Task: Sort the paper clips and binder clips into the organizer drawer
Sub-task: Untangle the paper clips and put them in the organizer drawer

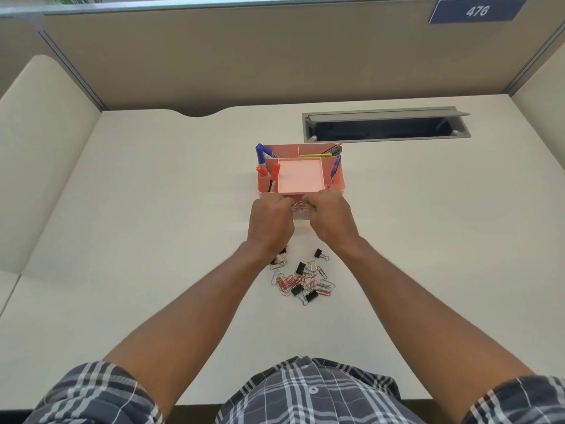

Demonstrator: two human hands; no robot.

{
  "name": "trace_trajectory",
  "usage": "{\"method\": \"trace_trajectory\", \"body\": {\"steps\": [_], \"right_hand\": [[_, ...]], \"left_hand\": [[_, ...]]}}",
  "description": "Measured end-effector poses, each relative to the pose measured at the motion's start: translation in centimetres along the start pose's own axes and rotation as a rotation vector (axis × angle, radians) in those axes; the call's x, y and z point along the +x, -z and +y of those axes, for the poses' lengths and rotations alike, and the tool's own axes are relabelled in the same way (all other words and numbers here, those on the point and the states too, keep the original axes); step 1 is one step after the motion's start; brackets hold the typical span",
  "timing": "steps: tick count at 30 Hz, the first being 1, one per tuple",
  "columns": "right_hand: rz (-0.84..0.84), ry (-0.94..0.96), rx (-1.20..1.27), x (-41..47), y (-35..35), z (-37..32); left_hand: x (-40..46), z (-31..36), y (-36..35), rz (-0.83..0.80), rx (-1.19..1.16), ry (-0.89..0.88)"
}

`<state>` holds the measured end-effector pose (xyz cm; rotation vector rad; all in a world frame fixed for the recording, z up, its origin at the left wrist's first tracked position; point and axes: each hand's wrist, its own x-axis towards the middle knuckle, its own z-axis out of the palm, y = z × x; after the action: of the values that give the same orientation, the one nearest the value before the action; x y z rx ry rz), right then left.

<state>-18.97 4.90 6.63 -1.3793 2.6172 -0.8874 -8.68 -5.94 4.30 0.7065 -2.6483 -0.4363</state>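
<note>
With both hands over the pulled-out drawer (301,216), most of it is hidden; only a sliver of pink front edge and wall shows between the knuckles. Left hand (271,222) and right hand (330,216) are curled, fingertips meeting over a small bunch of paper clips (300,206) in the gap. Both appear to pinch that bunch, but the fingertips are turned away, so the exact hold is hard to make out. Drawer contents can't be seen. Organizer (337,179) sits just behind the hands, pens and markers in its side and back compartments, centre tray bare. Loose pile (301,281) of paper clips and black binder clips lies on the tabletop (153,209) nearer the body, between the forearms; left wrist covers its far-left edge.
</note>
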Motion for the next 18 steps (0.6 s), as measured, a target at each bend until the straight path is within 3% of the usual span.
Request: {"method": "trace_trajectory", "body": {"steps": [10,16,18], "right_hand": [[0.03,-0.045,0.148,-2.8,1.6,-0.2],[-0.464,-0.339,-0.081,-7.8,0.2,1.5],[-0.535,-0.366,-0.175,-9.0,-0.7,1.5]], "left_hand": [[-3.0,0.5,1.0,0.167,-0.131,-0.051],[-9.2,-0.1,-1.9,-0.075,-0.144,-0.032],[-10.1,0.3,-2.6,-0.163,-0.132,-0.045]]}}
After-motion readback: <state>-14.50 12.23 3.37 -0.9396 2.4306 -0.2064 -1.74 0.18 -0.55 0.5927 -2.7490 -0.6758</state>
